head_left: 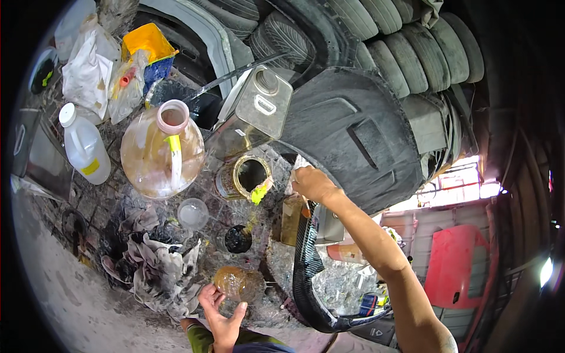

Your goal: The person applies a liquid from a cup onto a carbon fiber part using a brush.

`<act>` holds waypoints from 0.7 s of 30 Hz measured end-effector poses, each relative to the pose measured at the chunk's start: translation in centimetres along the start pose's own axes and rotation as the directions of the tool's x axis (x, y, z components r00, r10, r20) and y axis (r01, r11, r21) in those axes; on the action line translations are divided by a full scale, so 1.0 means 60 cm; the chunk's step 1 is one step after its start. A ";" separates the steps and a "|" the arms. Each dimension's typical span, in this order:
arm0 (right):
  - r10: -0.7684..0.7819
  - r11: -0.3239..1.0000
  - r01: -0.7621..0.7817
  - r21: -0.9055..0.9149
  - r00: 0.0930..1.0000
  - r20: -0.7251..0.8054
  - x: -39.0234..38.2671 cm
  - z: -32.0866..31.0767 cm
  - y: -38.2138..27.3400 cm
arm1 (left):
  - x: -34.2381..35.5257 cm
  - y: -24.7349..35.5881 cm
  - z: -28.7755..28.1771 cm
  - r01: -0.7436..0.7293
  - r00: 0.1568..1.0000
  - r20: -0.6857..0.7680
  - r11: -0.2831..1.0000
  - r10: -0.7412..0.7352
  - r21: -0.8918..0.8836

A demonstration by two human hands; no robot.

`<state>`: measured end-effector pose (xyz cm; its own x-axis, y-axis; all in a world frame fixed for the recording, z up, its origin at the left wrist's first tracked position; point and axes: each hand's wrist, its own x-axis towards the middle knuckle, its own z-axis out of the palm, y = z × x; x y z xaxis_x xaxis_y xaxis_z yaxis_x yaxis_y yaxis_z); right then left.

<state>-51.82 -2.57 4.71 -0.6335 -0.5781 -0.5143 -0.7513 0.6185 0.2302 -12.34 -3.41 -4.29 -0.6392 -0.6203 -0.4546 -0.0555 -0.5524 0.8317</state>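
Right hand (315,183) around whitish wad (301,162)

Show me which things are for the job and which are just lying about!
Likely for the job:
- white thing in the right hand
- amber cup at the left hand's fingertips
- dark curved strip, probably

Seemingly just lying about:
- tyres
- crumpled rags
- red panel

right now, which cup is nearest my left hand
The amber-coloured cup, right by the left hand; the colourless cup sits farther away, toward the big round jug.
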 end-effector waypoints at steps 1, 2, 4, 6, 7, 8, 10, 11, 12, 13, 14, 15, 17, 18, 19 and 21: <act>0.001 0.999 -0.002 0.040 1.000 0.016 0.000 -0.010 0.000 | 0.001 0.001 -0.001 0.006 1.000 -0.008 1.000 -0.006 -0.013; -0.002 0.999 0.001 0.044 1.000 0.018 0.005 -0.012 0.004 | 0.002 -0.002 -0.002 0.007 1.000 -0.011 1.000 -0.007 -0.009; 0.039 0.996 -0.039 0.082 0.999 0.007 0.009 -0.015 0.026 | 0.004 -0.008 0.001 0.023 1.000 -0.003 0.999 -0.023 0.022; 0.038 0.994 -0.035 0.102 0.999 -0.031 0.009 -0.018 0.047 | 0.004 -0.007 0.002 0.039 0.999 0.004 0.999 -0.039 0.035; 0.095 0.985 -0.089 0.147 0.995 -0.038 0.008 -0.022 0.055 | 0.004 -0.006 0.003 0.056 0.998 0.008 0.997 -0.056 0.046; 0.153 0.971 -0.142 0.192 0.987 -0.043 0.005 -0.026 0.065 | 0.004 -0.007 0.004 0.056 0.998 0.009 0.997 -0.056 0.049; 0.131 0.954 -0.066 0.292 0.969 -0.208 -0.009 -0.038 0.078 | 0.005 -0.007 0.003 0.045 0.999 0.010 0.997 -0.046 0.056; 0.106 0.932 -0.011 0.362 0.964 -0.245 -0.026 -0.049 0.079 | 0.010 -0.007 0.003 0.051 0.999 -0.003 0.997 -0.051 0.066; 0.119 0.859 0.065 0.507 0.939 -0.322 -0.051 -0.047 0.090 | 0.014 -0.003 0.009 0.020 1.000 0.019 0.999 -0.020 0.044; 0.166 0.753 0.095 0.652 0.930 -0.327 -0.094 -0.077 0.051 | 0.011 0.007 0.003 0.000 1.000 0.013 0.999 -0.001 0.039; 0.171 0.638 0.117 0.761 0.942 -0.288 -0.127 -0.071 0.044 | 0.020 0.012 0.011 0.025 0.998 0.059 1.000 -0.026 0.016; 0.131 0.515 0.181 0.838 0.949 -0.286 -0.167 -0.066 0.035 | 0.021 0.013 0.016 0.010 0.999 0.046 0.999 -0.013 0.046; 0.040 0.386 0.305 0.870 0.937 -0.346 -0.258 -0.055 0.007 | 0.026 0.026 0.035 -0.006 0.998 0.055 0.994 0.000 0.110; -0.036 0.382 0.366 0.849 0.924 -0.382 -0.289 -0.039 -0.007 | 0.028 0.017 0.040 -0.017 0.998 0.056 0.991 0.010 0.129; -0.085 0.339 0.351 0.873 0.935 -0.343 -0.314 -0.012 -0.013 | 0.030 0.013 0.049 -0.015 0.998 0.066 0.991 0.006 0.134; -0.258 0.462 0.342 0.818 0.935 -0.244 -0.332 0.017 -0.076 | 0.031 0.010 0.044 -0.013 0.998 0.056 0.986 0.004 0.165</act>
<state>-35.57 6.70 13.06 -0.4432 -0.8302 -0.3381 -0.4122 0.5237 -0.7456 -15.59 -3.43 -3.79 -0.6813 -0.5902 -0.4331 -0.1730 -0.4450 0.8786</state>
